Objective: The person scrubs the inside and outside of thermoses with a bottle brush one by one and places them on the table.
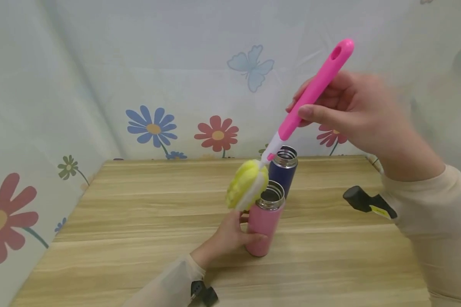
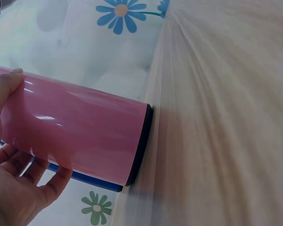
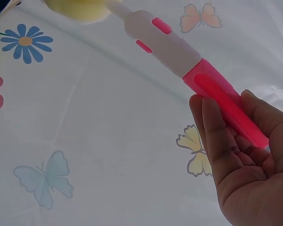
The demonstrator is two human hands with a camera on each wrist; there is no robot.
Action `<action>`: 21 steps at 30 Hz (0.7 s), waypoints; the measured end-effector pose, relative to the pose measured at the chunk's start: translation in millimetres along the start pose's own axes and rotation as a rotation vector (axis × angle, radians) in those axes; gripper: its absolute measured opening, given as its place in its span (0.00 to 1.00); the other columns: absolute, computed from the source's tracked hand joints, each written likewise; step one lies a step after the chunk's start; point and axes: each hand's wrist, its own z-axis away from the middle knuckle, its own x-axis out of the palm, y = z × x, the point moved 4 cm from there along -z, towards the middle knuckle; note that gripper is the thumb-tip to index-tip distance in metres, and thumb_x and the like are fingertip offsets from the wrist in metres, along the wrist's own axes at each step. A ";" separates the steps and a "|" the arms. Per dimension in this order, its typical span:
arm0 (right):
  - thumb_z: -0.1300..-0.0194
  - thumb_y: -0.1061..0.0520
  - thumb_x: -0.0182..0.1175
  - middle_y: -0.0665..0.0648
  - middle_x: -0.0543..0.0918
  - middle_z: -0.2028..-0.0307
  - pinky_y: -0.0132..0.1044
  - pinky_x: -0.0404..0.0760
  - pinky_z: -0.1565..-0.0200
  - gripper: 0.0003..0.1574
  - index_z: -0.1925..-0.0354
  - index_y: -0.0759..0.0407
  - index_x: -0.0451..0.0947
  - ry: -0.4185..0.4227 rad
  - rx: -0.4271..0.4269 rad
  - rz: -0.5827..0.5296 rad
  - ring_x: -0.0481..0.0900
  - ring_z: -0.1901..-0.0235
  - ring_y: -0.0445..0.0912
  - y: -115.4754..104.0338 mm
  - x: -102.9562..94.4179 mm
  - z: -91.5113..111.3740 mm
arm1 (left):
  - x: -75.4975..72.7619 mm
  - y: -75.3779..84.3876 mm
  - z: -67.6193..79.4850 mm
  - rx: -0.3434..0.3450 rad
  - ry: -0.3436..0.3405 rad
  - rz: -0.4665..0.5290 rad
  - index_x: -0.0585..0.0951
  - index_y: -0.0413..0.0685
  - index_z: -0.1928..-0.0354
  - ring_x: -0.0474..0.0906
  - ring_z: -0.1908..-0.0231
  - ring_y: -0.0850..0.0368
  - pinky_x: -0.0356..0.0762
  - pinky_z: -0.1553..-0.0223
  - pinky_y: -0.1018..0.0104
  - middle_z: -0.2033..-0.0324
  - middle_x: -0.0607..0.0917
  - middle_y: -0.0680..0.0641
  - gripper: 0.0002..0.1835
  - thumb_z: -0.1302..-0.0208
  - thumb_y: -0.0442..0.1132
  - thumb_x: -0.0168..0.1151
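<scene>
My right hand (image 1: 363, 111) pinches the pink handle (image 3: 228, 101) of a bottle brush between thumb and fingers. The brush slants down to the left, and its yellow and white sponge head (image 1: 247, 184) hangs beside and partly in front of the mouth of a pink bottle (image 1: 264, 226). My left hand (image 1: 230, 236) grips that bottle around its body; it stands on the table with no lid. In the left wrist view the thumb lies on one side of the pink bottle (image 2: 80, 127) and the fingers on the other. Behind it stands an open dark blue bottle (image 1: 282, 175).
The wood-grain table (image 1: 138, 213) carries both bottles. A pale curtain (image 1: 199, 85) printed with flowers and butterflies hangs behind it and along the left. Black wrist cameras (image 1: 363, 199) sit at both sleeves.
</scene>
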 end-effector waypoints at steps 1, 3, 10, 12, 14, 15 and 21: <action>0.39 0.65 0.64 0.46 0.88 0.66 0.29 0.78 0.81 0.13 0.54 0.63 0.79 -0.008 0.000 0.038 0.85 0.72 0.39 1.1 1.6 -0.7 | 0.2 -0.5 0.3 -0.017 0.000 -0.005 0.66 0.47 0.37 0.75 0.43 0.47 0.76 0.43 0.52 0.42 0.76 0.45 0.40 0.51 0.40 0.75; 0.39 0.64 0.64 0.43 0.88 0.67 0.28 0.78 0.79 0.12 0.55 0.62 0.79 -0.006 -0.001 0.090 0.84 0.72 0.38 0.0 4.7 -1.9 | 0.7 -1.7 0.6 -0.049 -0.002 0.000 0.65 0.45 0.37 0.75 0.44 0.46 0.75 0.43 0.51 0.42 0.77 0.44 0.40 0.50 0.41 0.75; 0.38 0.62 0.63 0.42 0.87 0.68 0.27 0.78 0.78 0.09 0.58 0.63 0.79 0.029 0.023 0.066 0.86 0.68 0.36 5.4 3.8 -3.0 | 0.3 1.5 1.1 -0.028 0.016 0.012 0.62 0.44 0.36 0.76 0.46 0.45 0.76 0.44 0.51 0.43 0.76 0.41 0.43 0.51 0.39 0.76; 0.38 0.62 0.63 0.42 0.88 0.68 0.26 0.79 0.77 0.09 0.58 0.64 0.78 0.041 0.024 0.044 0.86 0.68 0.36 8.1 2.2 -3.1 | 0.0 2.3 1.3 -0.028 0.023 0.008 0.62 0.43 0.36 0.77 0.47 0.44 0.77 0.45 0.51 0.44 0.76 0.41 0.43 0.52 0.39 0.76; 0.38 0.63 0.63 0.42 0.88 0.67 0.25 0.80 0.75 0.09 0.58 0.64 0.78 0.052 0.023 0.024 0.86 0.67 0.36 10.6 0.6 -3.0 | 0.0 1.7 0.7 -0.029 0.024 0.003 0.63 0.43 0.38 0.77 0.47 0.44 0.77 0.45 0.51 0.45 0.77 0.41 0.41 0.52 0.39 0.76; 0.38 0.62 0.63 0.42 0.88 0.67 0.25 0.80 0.75 0.09 0.58 0.64 0.78 0.057 0.030 0.015 0.86 0.67 0.36 11.8 -0.2 -3.0 | 0.0 1.5 0.2 -0.025 0.025 0.001 0.63 0.43 0.39 0.77 0.46 0.45 0.76 0.44 0.52 0.45 0.77 0.41 0.40 0.52 0.39 0.76; 0.38 0.63 0.62 0.41 0.88 0.67 0.24 0.81 0.73 0.08 0.59 0.62 0.79 0.086 0.054 -0.037 0.87 0.66 0.36 18.9 -4.8 -2.7 | -0.2 0.6 -2.4 -0.011 0.018 -0.015 0.66 0.47 0.42 0.75 0.46 0.52 0.76 0.43 0.59 0.48 0.78 0.45 0.37 0.53 0.40 0.76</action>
